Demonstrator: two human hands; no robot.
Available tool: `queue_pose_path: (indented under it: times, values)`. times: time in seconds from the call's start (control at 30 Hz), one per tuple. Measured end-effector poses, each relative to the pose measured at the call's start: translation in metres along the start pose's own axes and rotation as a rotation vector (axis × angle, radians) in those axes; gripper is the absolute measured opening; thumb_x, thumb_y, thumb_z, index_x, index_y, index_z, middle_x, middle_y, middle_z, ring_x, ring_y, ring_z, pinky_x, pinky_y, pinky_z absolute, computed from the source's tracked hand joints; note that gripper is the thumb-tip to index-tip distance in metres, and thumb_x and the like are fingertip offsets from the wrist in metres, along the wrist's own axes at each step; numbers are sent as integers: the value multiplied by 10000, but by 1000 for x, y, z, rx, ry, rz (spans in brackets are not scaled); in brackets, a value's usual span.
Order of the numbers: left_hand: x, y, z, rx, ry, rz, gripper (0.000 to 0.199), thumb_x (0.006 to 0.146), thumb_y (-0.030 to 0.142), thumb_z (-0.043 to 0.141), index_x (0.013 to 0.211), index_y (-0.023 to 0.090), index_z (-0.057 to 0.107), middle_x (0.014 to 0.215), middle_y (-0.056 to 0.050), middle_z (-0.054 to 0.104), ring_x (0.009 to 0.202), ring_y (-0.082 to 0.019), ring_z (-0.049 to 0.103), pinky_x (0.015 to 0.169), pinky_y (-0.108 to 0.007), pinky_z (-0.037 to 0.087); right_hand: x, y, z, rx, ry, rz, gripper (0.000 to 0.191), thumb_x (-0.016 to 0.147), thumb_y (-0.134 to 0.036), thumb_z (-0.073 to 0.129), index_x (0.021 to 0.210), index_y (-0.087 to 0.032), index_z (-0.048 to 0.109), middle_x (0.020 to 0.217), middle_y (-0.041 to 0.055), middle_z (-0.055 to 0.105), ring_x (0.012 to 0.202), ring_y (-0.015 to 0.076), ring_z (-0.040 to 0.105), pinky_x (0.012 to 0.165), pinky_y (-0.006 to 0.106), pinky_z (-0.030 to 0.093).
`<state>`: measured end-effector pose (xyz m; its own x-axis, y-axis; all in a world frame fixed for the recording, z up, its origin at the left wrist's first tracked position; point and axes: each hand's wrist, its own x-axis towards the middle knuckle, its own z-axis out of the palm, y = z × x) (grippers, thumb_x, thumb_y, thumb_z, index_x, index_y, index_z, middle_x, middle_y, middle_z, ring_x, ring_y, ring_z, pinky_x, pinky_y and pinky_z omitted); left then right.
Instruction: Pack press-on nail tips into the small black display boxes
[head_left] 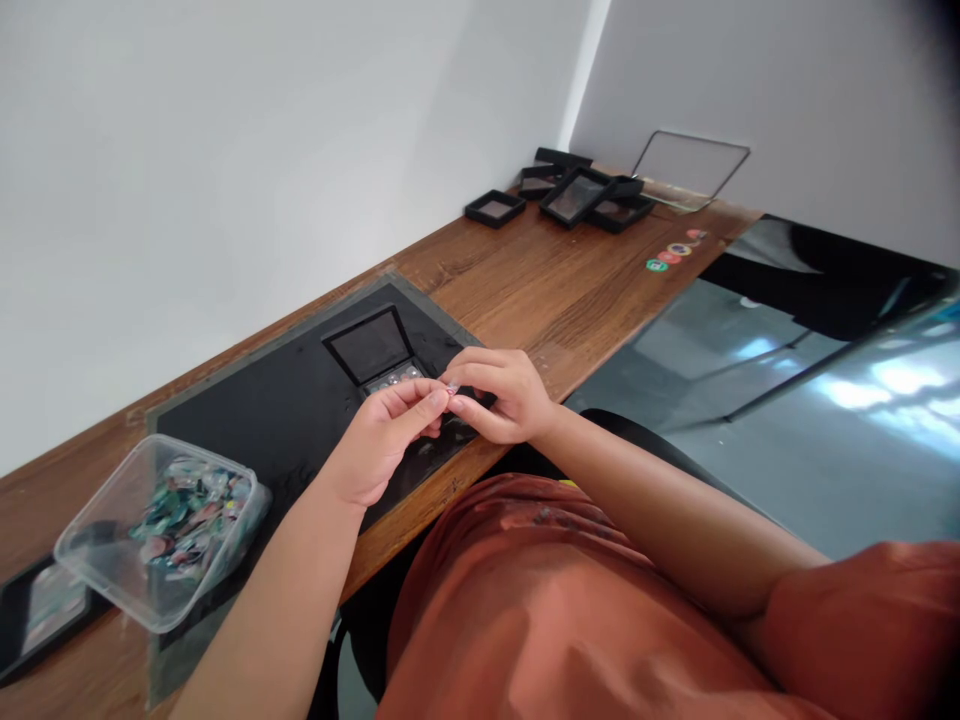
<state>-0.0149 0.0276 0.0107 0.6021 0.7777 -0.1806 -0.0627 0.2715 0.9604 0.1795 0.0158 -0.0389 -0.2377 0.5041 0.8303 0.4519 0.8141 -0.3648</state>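
Observation:
My left hand and my right hand meet fingertip to fingertip over the front edge of a black mat. Between their pinched fingers is a small pinkish, shiny piece, too small to name; both hands grip it. Just behind them an open black case stands with its lid raised. Its lower part holds several small, round, shiny items, partly hidden by my left hand's fingers.
A clear plastic tub of small wrapped pieces is at the left, beside a black tray. Black frames, a wire stand and round stickers are on the wooden table at the far right.

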Motion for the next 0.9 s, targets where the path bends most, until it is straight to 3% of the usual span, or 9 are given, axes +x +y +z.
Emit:
queue_pose_path:
  times: [0.47, 0.57, 0.73, 0.9]
  values:
    - [-1, 2, 3, -32, -6, -58, 215, 797, 368, 827, 800, 169, 746, 770, 5, 632, 717, -89, 543, 712, -213, 470, 1, -3, -4, 39, -48, 37, 195, 1002, -272, 496, 1025, -164, 656, 874, 61, 704, 745, 144, 647, 676, 267, 516]
    - [-2, 3, 4, -35, 3, -57, 222, 789, 375, 834, 793, 174, 740, 751, 10, 619, 706, -91, 533, 705, -216, 466, -3, -1, -3, 34, 33, 20, 223, 971, -269, 539, 1148, -176, 639, 959, 67, 706, 680, 122, 592, 608, 248, 491]
    - [-3, 5, 4, -41, 17, -54, 244, 777, 396, 852, 783, 180, 739, 738, 16, 604, 695, -89, 528, 690, -212, 453, -11, 4, -1, 25, 275, -43, 450, 871, -288, 652, 1310, -208, 594, 1103, 92, 670, 620, 106, 501, 557, 263, 481]
    - [-2, 5, 4, -59, 2, -42, 265, 752, 410, 881, 781, 179, 753, 737, 18, 612, 685, -80, 531, 686, -204, 449, -12, 3, 1, -15, 292, -70, 480, 798, -308, 745, 1249, -212, 610, 1036, 80, 681, 630, 117, 531, 496, 242, 458]
